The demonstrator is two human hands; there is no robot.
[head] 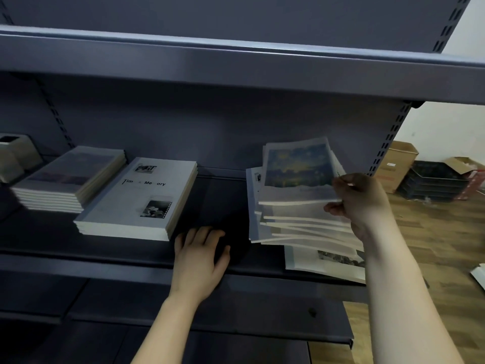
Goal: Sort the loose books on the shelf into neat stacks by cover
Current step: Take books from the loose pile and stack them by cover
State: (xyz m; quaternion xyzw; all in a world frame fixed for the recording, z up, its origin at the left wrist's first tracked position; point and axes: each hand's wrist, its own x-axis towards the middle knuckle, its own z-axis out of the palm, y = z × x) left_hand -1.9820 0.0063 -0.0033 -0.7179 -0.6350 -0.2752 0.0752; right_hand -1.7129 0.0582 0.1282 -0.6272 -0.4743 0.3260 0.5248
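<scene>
Left hand (199, 256): nearest; lies palm down on the shelf (105, 261) near its front lip, fingers straight and relaxed, holding nothing; it sits between the grey stack and the loose pile, touching neither.

Loose pile (301, 227): right end of the shelf; books fanned and skewed, white page edges splayed; the lowest book (322, 261) juts forward over the lip.

Right hand (359, 203): thumb and fingers pinch the right edge of the blue-painted book (296, 169), held tilted just above the pile.

Step, as judged: taking off the top book to sort it. No stack with this cover shows, so the dark stretch of shelf ahead of the left hand looks like the place to start one. Lift it clear before moving left, so the fanned books beneath are not dragged; the free hand could steady the pile; set it down square to the grey stack's edge.

Sorted so far: grey stack (141, 198), title partly legible, edges fairly flush; farther left a second stack (68, 177), cover dim and purplish.

Hard to read: motion blur over the pile, so its book count and most covers cannot be told; the right forearm hides the pile's right edge; beige containers (15, 158) are cut off at far left.
</scene>
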